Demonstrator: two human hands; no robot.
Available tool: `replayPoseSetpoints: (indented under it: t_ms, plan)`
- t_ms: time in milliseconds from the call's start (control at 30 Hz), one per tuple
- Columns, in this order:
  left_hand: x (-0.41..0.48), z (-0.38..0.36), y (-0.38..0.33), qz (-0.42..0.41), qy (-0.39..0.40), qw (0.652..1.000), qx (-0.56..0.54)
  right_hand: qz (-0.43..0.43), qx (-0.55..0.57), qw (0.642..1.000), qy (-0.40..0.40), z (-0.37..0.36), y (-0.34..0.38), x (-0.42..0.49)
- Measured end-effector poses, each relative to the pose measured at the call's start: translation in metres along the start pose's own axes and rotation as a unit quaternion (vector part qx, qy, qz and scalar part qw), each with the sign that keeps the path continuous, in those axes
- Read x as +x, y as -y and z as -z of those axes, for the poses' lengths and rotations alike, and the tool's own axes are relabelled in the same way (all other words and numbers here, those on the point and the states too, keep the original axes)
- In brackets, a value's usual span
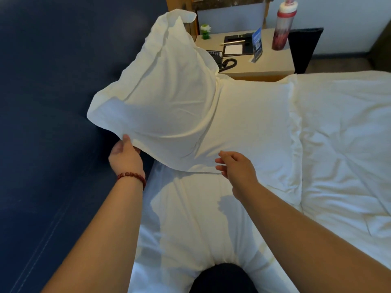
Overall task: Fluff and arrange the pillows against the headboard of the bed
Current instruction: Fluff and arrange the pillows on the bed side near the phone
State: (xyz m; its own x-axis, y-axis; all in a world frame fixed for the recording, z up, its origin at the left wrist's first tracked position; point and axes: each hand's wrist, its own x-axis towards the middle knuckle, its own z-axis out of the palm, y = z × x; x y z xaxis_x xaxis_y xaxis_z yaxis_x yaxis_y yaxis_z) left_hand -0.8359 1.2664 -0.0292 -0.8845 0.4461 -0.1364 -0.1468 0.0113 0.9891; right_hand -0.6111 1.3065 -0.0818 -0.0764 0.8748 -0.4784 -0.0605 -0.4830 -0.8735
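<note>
A white pillow (pixel 160 98) is lifted and tilted against the dark blue headboard (pixel 46 102). My left hand (pixel 125 155), with a red bead bracelet on its wrist, grips the pillow's lower edge, thumb on top. Under and beside it lies a second white pillow (pixel 254 119), flat on the bed. My right hand (pixel 237 166) hovers just over the near edge of the pillows, fingers loosely curled, holding nothing. A third white pillow (pixel 196 218) lies nearest me, with my knee (pixel 222 278) pressing into it.
A rumpled white duvet (pixel 342 155) covers the bed to the right. Beyond the pillows stands a wooden nightstand (pixel 273 62) with a phone, a notepad, a blue card, a small green figure and a tall red bottle (pixel 283 24).
</note>
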Motion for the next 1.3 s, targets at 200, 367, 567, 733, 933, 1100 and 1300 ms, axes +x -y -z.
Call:
replayPoseSetpoints:
  t_ms: [200, 367, 567, 733, 933, 1100, 1300]
  plan:
    - [0.007, 0.003, -0.061, -0.223, 0.043, 0.965, 0.134, 0.022, -0.026, 0.998, 0.046, -0.015, 0.019, -0.014]
    - [0.022, -0.011, -0.101, -0.275, 0.046, 0.922, 0.267, 0.103, -0.054, 0.986, 0.119, -0.063, 0.062, -0.014]
    - [0.029, -0.01, -0.11, -0.271, 0.031, 0.945, 0.182, 0.221, -0.11, 0.955, 0.162, -0.13, 0.139, 0.013]
    - [0.04, -0.022, -0.11, -0.243, 0.055, 0.959, 0.135, 0.317, -0.206, 0.906, 0.191, -0.169, 0.176, 0.045]
    - [0.057, -0.033, -0.103, -0.224, 0.113, 0.957, 0.144, 0.359, -0.385, 0.835, 0.159, -0.185, 0.21, 0.095]
    - [0.061, -0.044, -0.096, -0.185, 0.101, 0.969, 0.131, 0.346, -0.395, 0.839, 0.142, -0.182, 0.235, 0.117]
    - [0.063, -0.044, -0.085, -0.19, 0.184, 0.958, 0.11, 0.341, -0.503, 0.766, 0.208, -0.172, 0.242, 0.115]
